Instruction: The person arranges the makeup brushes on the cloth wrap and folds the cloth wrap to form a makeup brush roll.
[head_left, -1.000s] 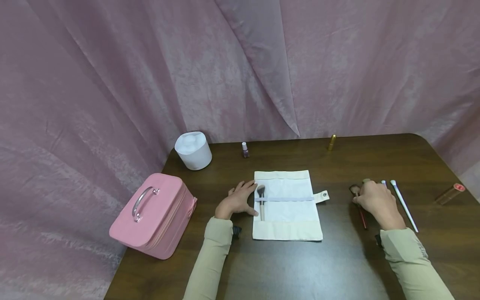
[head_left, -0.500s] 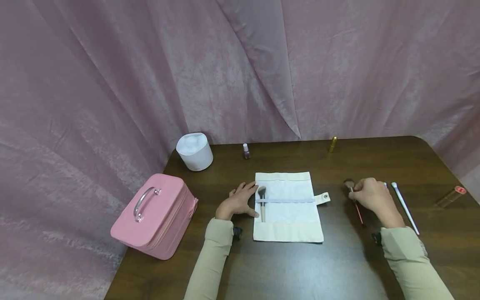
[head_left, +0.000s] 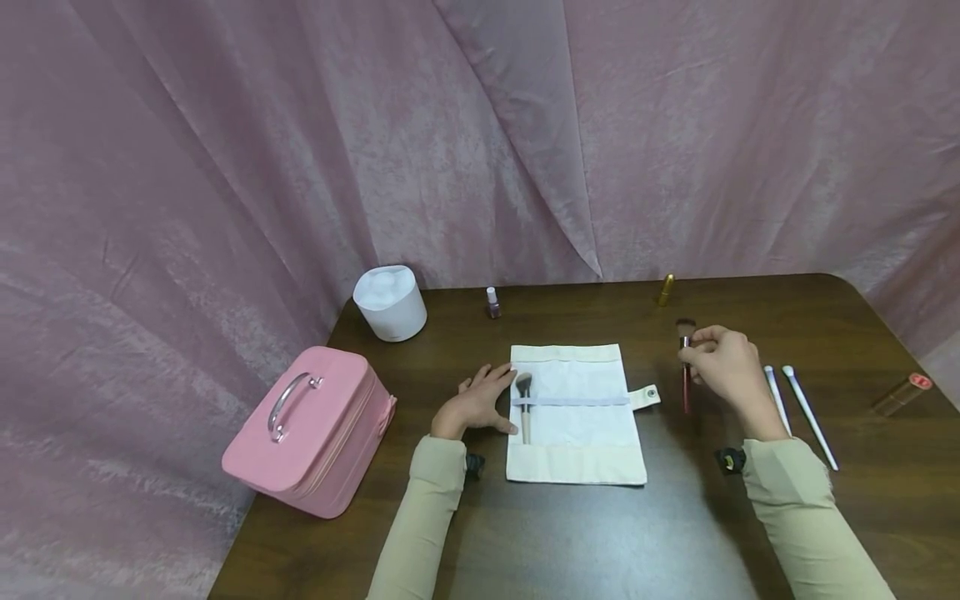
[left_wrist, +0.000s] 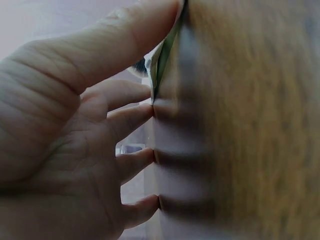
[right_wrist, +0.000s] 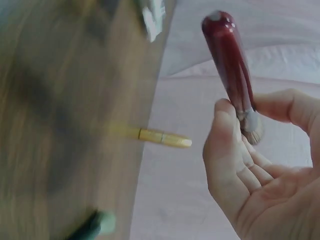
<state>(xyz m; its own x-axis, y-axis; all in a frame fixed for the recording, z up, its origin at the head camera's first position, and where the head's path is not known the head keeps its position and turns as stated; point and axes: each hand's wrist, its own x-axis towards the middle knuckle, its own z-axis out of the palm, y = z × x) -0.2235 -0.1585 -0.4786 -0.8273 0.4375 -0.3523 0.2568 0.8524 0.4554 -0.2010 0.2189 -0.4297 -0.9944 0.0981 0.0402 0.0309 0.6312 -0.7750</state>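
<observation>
My right hand (head_left: 727, 367) pinches a makeup brush (head_left: 686, 387) between thumb and fingers; it has a glossy dark red handle and brown bristles. In the right wrist view the grip (right_wrist: 232, 145) is by the ferrule, and the brush is clear of the table. A white cloth brush roll (head_left: 577, 454) lies unrolled, with a snap tab on its right side. Under its elastic strap (head_left: 573, 401) sits a grey-handled brush (head_left: 525, 425). My left hand (head_left: 474, 406) rests with spread fingers at the roll's left edge; in the left wrist view the fingertips (left_wrist: 150, 155) meet the tabletop.
Two white-handled brushes (head_left: 810, 414) lie beyond my right hand, with a brown-red tube (head_left: 902, 394) further right. A gold lipstick (head_left: 665, 290), nail polish bottle (head_left: 492, 302) and white round container (head_left: 390, 304) stand along the back. A pink case (head_left: 307, 433) stands left.
My right hand has lifted the red brush off the table and moved left with it toward the roll, tilting it upright. Both white brushes now show. My left hand has stayed in place.
</observation>
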